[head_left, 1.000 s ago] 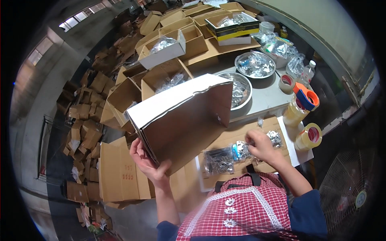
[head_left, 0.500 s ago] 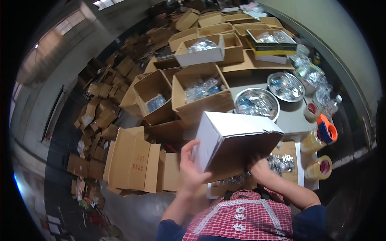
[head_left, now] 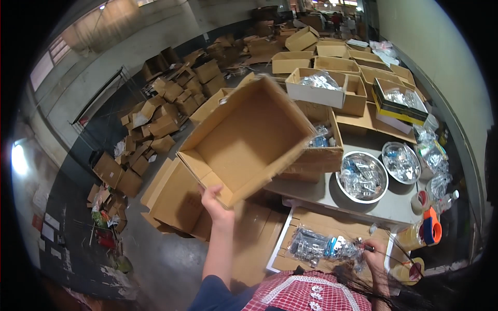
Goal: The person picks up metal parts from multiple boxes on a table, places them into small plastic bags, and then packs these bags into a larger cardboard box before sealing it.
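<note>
My left hand (head_left: pixel 215 205) grips the near lower corner of an open cardboard box (head_left: pixel 249 135), raised and tilted so that its bare brown inside faces me. My right hand (head_left: pixel 376 256) is low at the right, fingers pinched around something small and dark at the edge of a heap. That heap is clear plastic packets of shiny metal parts (head_left: pixel 316 246), lying on a shallow cardboard tray (head_left: pixel 342 223) with a white rim. Loose dark strands partly cover the right hand, and what it holds is unclear.
Two steel bowls (head_left: pixel 362 177) of packets stand on the grey table, near tape rolls and an orange-and-blue tape dispenser (head_left: pixel 431 227). Several open cartons (head_left: pixel 358 93) fill the far side. A flattened carton (head_left: pixel 174 199) is at the left, with piled boxes (head_left: pixel 163 114) beyond.
Both hands held a white-sided box over the tray. Now my left hand alone holds a box farther left, opening toward me; my right hand has moved down to the packets. The view has shifted.
</note>
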Demonstrator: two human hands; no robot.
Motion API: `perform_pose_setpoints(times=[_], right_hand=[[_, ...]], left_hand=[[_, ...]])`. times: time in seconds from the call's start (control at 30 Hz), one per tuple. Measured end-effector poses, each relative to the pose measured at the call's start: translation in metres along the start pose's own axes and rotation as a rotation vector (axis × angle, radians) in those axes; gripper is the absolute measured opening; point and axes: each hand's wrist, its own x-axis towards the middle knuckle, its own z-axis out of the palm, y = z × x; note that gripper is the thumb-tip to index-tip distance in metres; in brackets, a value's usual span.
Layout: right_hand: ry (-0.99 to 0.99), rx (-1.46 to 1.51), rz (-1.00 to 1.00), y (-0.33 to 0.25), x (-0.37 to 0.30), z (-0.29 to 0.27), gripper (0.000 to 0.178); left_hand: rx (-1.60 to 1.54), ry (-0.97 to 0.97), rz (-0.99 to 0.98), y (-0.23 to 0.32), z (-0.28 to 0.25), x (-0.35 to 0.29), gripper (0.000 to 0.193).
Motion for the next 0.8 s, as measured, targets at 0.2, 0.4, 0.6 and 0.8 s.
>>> perform_pose_setpoints(times=[0.2, 0.4, 0.6, 0.8], right_hand=[[0.064, 0.226, 0.206, 0.023, -0.016, 0.001, 0.017], [0.223, 0.296, 0.163, 0.041, -0.015, 0.003, 0.018], [0.330, 0.400, 0.251, 0.027, -0.029, -0.001, 0.023], [0.561, 0.751, 0.221, 0.066, -0.050, -0.003, 0.036]], left_hand=[[-0.077, -0.022, -0.383, -0.019, 0.013, 0.108, 0.049], [0.168, 0.039, -0.278, -0.065, 0.020, 0.210, 0.043], [0.489, -0.040, -0.346, -0.064, 0.021, 0.227, 0.044], [0.431, -0.174, -0.287, -0.095, -0.024, 0.159, 0.024]])
